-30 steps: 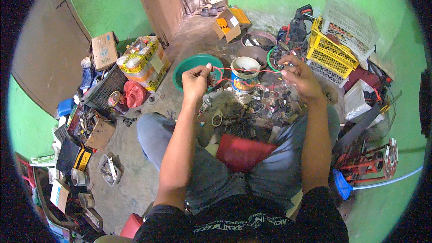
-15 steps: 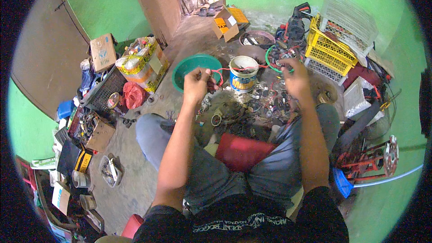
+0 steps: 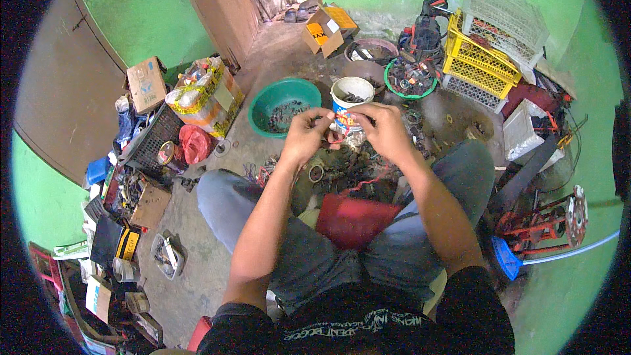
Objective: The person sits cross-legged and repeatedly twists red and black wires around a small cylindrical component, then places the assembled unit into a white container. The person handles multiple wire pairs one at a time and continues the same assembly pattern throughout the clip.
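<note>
My left hand [image 3: 307, 135] and my right hand [image 3: 386, 130] are close together in front of a white and blue bucket [image 3: 345, 87]. Between their pinched fingertips runs a thin red wire [image 3: 346, 134], gripped by both hands. The exact ends of the wire are hidden by the fingers. Below them, a heap of dark scrap parts and wires [image 3: 335, 158] covers the floor, with more red wire [image 3: 368, 181] lying across it. A red pad [image 3: 358, 221] lies between my bent legs.
A green basin [image 3: 259, 102] with small dark pieces stands left of the bucket. Behind it to the right is a green-rimmed tray [image 3: 411, 96] of parts. Yellow crates [image 3: 480, 59] are stacked at the right wall. Boxes and a grey basket [image 3: 154, 135] crowd the left.
My right hand has moved left and in toward my left hand, which has shifted slightly right and down. The red wire, earlier stretched between them, is now gathered at the fingertips.
</note>
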`<state>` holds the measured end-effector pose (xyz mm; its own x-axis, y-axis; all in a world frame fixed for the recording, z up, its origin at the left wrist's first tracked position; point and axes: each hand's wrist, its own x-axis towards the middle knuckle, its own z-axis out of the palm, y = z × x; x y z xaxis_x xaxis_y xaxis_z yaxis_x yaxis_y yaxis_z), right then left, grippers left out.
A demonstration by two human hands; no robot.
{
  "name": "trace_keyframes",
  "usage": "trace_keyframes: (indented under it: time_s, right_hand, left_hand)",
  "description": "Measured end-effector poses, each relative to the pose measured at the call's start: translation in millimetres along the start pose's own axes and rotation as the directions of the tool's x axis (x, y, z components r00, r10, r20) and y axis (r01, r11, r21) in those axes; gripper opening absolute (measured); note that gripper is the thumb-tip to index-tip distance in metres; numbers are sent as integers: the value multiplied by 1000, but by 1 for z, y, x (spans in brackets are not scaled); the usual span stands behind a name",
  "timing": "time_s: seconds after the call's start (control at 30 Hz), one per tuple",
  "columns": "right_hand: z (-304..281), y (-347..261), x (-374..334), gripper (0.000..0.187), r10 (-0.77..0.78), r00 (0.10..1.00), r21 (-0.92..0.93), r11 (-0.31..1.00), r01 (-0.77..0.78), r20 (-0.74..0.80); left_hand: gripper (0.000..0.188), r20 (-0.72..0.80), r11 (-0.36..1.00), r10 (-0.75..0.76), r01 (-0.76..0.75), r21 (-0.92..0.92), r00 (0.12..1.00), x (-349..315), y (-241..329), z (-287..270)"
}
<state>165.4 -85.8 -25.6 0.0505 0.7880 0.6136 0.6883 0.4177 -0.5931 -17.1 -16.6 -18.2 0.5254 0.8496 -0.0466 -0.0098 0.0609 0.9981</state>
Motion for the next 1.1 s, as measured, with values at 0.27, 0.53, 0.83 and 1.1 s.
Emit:
trace_keyframes:
  time_s: [0.27, 0.53, 0.83, 1.1]
  right_hand:
    - [0, 3, 1, 11, 22, 998, 11, 1000, -21, -62]
    - [29, 23, -8, 16, 202, 979, 148, 969, -198, -18]
    - [40, 15, -15, 20, 481, 845, 598, 614, -516, 235]
    - [37, 17, -21, 20, 525, 708, 677, 299, -673, 472]
  left_hand:
    - [16, 84, 943, 252, -264, 203, 964, 10, -19, -6]
    - [22, 9, 962, 224, -223, 157, 975, 9, -19, -6]
    - [12, -179, 780, 516, -373, 503, 838, 6, -27, 5]
    - [12, -140, 749, 561, -428, 506, 816, 8, -30, 6]
